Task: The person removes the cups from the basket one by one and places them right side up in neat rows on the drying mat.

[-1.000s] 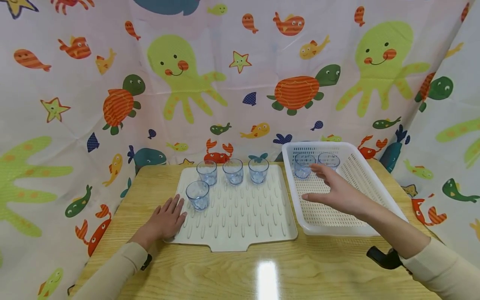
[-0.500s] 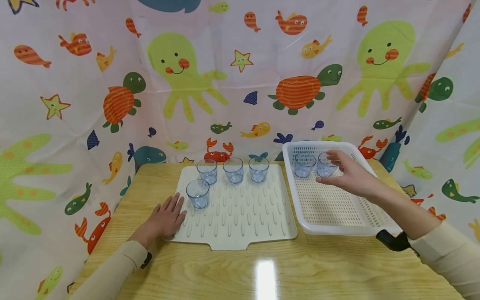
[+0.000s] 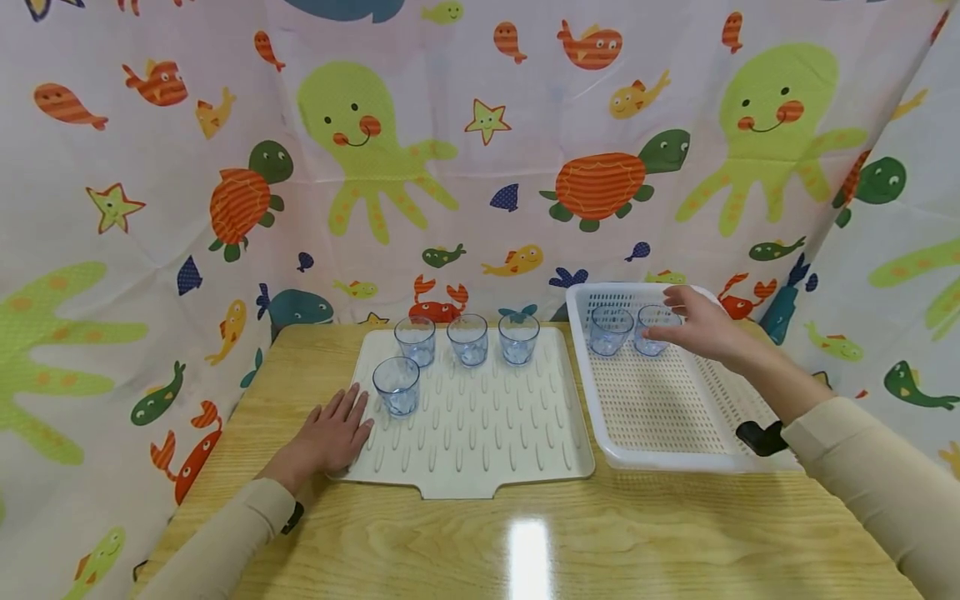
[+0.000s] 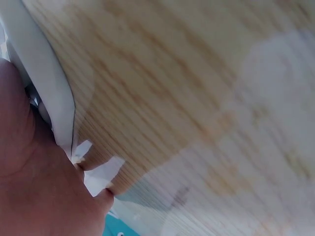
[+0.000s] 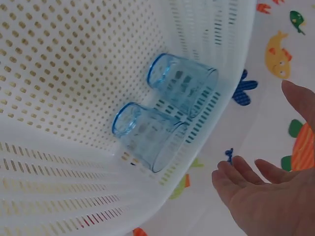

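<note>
In the head view my right hand [image 3: 703, 329] hovers over the back right of the white basket [image 3: 600, 417], thumb and fingers spread. Closest to it is a clear bluish glass [image 3: 651, 337], partly covered in that view. The right wrist view shows the hand [image 5: 275, 196] apart from this glass [image 5: 147, 135], holding nothing. A second glass [image 3: 609, 333] stands to its left in the basket. My left hand [image 3: 333, 433] lies flat at the left edge of a cream draining tray [image 3: 480, 450]. Just right of its fingers a glass [image 3: 397, 392] stands on the tray.
Three more glasses, left [image 3: 416, 343], middle [image 3: 468, 342] and right [image 3: 518, 342], form a row along the tray's back. Tray and basket sit side by side on a wooden table [image 3: 420, 542]. A sea-animal curtain [image 3: 480, 208] hangs behind and at both sides.
My right hand has moved right and farther back, from near the left basket glass to the right one. The left hand and the glasses have stayed in place.
</note>
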The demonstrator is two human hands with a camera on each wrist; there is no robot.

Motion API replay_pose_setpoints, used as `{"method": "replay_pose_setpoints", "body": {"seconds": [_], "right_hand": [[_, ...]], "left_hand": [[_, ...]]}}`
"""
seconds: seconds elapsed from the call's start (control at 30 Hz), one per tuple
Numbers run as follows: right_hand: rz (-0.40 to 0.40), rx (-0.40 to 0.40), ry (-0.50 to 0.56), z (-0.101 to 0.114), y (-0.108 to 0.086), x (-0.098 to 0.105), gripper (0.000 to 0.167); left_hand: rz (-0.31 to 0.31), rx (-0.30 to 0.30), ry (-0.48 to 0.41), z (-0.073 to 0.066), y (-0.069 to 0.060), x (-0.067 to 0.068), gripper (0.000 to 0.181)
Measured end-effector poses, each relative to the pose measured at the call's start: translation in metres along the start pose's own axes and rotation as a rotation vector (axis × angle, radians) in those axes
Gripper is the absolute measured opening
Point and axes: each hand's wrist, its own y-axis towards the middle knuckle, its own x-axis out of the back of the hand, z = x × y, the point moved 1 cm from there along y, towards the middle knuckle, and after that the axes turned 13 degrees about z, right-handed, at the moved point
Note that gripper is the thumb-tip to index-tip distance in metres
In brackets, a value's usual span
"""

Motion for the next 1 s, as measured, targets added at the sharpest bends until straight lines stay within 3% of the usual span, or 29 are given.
{"method": "replay_pose_setpoints", "body": {"seconds": [0.3, 0.63, 1.0], "right_hand": [[0.026, -0.007, 0.027, -0.018, 0.023, -0.009, 0.09], [0.061, -0.007, 0.026, -0.033, 0.039, -0.027, 0.084], [0.081, -0.003, 0.074, -0.028, 0.049, -0.041, 0.09]], "left_hand": [[0.025, 0.023, 0.011, -0.013, -0.012, 0.012, 0.066], [0.036, 0.013, -0.023, -0.011, -0.014, 0.013, 0.068], [0.027, 0.007, -0.025, -0.005, -0.007, 0.006, 0.071]]}}
